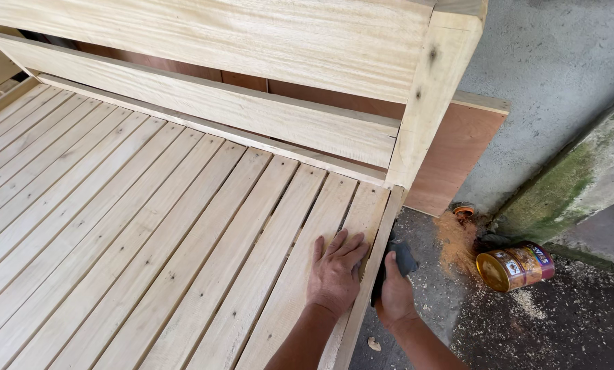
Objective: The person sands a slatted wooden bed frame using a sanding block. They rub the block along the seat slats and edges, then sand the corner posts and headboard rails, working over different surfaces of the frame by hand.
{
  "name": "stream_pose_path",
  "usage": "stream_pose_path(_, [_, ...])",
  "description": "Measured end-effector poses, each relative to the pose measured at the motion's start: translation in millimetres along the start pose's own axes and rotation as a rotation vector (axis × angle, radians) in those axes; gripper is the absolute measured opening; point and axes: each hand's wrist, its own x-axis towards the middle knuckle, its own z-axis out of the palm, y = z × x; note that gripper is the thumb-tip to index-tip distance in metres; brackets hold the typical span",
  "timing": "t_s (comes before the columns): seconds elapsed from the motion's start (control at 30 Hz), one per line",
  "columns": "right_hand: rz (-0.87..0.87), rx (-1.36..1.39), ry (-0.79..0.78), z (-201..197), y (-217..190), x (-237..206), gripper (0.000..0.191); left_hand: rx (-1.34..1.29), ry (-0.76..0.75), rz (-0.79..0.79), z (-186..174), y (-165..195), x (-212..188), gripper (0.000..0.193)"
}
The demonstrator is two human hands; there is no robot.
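- Sandpaper, a dark grey folded piece, sits against the outer face of the side rail near the bed's corner post.
- Right hand has its grip closed around the sandpaper and presses it to the rail's edge, just below the slat surface.
- Left hand lies flat on the outermost slats, palm down, fingers spread, grip open and holding nothing; it is just beside the right hand, with the rail between them.
- Bed frame is bare pale wood, with many slats running side by side toward two horizontal headboard boards.
- Brown plywood sheet leans behind the corner post against the grey wall.
- Tin can lies on its side on the floor, mouth turned toward the bed, well apart from the hands.
- Orange sawdust is heaped on the floor between the can and the bed, with a small round lid just above it.
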Motion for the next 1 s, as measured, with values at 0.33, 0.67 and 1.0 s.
stream_pose_path(0.33, [-0.001, 0.018, 0.065, -13.4, 8.3, 22.3, 0.053, 0.025, 0.032, 0.042, 5.1, -4.8, -1.2, 0.038])
stream_pose_path(0.67, [-0.068, -0.057, 0.029, -2.5, -6.4, 31.9, 0.057, 0.01, 0.053, 0.058, 8.0, -6.7, -2.8, 0.037])
stream_pose_path(1.0, [0.06, -0.101, 0.129, -39.4, 75.5, -38.9, 0.062, 0.045, -0.003, 0.018, 10.4, -6.6, 1.6, 0.038])
